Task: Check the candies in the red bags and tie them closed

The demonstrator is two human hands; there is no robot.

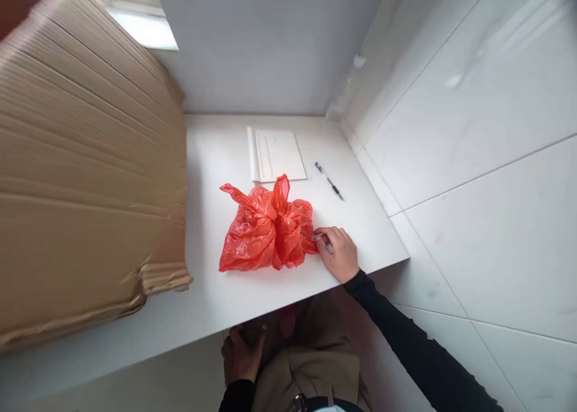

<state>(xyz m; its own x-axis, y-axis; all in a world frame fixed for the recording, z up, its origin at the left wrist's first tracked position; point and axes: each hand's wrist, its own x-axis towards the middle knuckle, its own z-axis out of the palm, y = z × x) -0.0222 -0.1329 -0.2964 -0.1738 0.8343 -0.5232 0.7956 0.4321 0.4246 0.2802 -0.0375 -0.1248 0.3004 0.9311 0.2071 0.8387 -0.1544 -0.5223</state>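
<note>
A knotted red plastic bag [252, 237] lies on the white table, its twisted ends sticking up and its contents hidden. At the bag's right edge, my right hand [339, 251] rests on the tabletop with fingers curled and pinched on a corner of the plastic. A small pale bit shows between thumb and forefinger; I cannot make out what it is. Below the table's front edge, my left hand [241, 355] is in shadow near my lap. Its thumb and fingers curve around a dark shape that is too dim to name.
A large cardboard sheet or box [99, 177] covers the table's left side. Behind the bag lies an open booklet [279, 154] with printed text. A black pen [329, 181] lies to its right. A grey panel [265, 45] stands at the back; a white tiled wall [487, 219] borders the right.
</note>
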